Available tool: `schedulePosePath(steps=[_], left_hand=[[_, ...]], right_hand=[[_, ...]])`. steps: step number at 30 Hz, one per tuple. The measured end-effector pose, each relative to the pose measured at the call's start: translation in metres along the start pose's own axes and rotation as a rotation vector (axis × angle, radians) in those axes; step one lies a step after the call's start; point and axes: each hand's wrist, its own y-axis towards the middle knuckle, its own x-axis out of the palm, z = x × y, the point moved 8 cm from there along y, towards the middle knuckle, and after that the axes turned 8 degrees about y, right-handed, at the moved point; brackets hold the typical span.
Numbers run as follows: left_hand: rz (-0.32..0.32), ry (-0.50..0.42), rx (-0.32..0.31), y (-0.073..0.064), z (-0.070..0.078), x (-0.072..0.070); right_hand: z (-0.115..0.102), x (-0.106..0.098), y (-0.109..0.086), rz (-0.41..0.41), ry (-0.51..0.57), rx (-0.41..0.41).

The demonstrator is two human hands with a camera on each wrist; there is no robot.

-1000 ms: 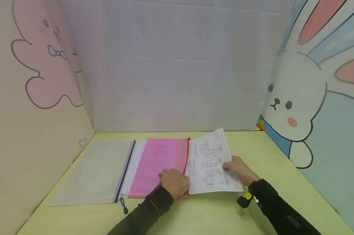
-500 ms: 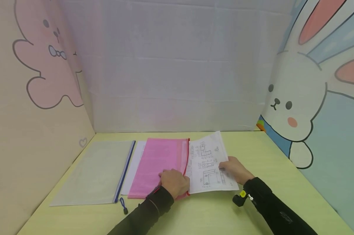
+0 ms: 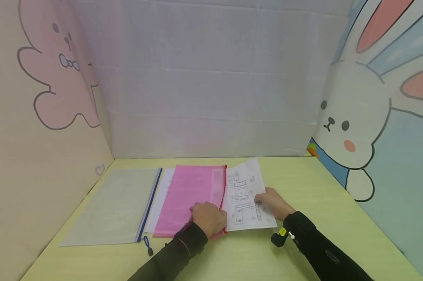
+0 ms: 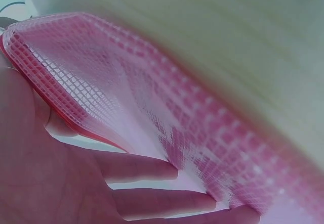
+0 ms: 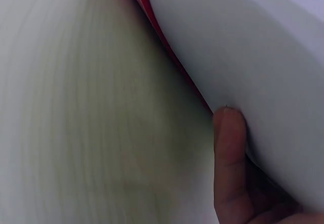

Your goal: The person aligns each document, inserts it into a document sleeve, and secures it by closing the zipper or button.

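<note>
In the head view a pink mesh zip folder [image 3: 190,191] with a red zip edge lies mid-table. My left hand [image 3: 208,219] grips its near right corner by the opening. The left wrist view has several straight fingers [image 4: 152,204] against the pink mesh. A white paper sheet [image 3: 244,210] with printed technical drawings extends rightward from the red edge, its left strip showing faintly through the pink. My right hand [image 3: 272,203] pinches the sheet's right side, thumb on top. From the right wrist view, one finger [image 5: 230,153] shows along the sheet's underside.
A spiral notebook [image 3: 160,203] pokes out from under the pink folder's left side. Farther left lies a clear folder [image 3: 109,207] with a blue zip edge and a blue cord pull [image 3: 147,246]. Walls printed with cartoon animals enclose the yellow-green table [image 3: 337,218].
My right hand has moved left with the paper sheet, so more of it is inside the pink folder. My left hand has stayed in place.
</note>
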Motion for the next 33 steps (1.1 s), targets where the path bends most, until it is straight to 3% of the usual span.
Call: schedulePosePath(steps=[5,14,21,27,33], left_hand=[[-0.017,-0.013,-0.009,-0.001,-0.002,0.002],[-0.019,-0.022,0.012,0.002,-0.003,0.004],[-0.013,-0.037,-0.009,0.002,-0.003,0.006],[-0.018,-0.042,0.001,0.001,-0.001,0.001],[0.033,-0.028,0.002,-0.001,0.000,-0.002]], right_hand=[[0.005,0.000,0.001,-0.007,-0.006,0.032],[0.008,-0.012,-0.002,-0.116,0.047,0.093],[0.008,-0.028,-0.007,-0.082,-0.024,0.137],[0.004,-0.029,-0.009,-0.074,-0.041,0.115],[0.003,-0.027,-0.007,-0.074,-0.051,0.092]])
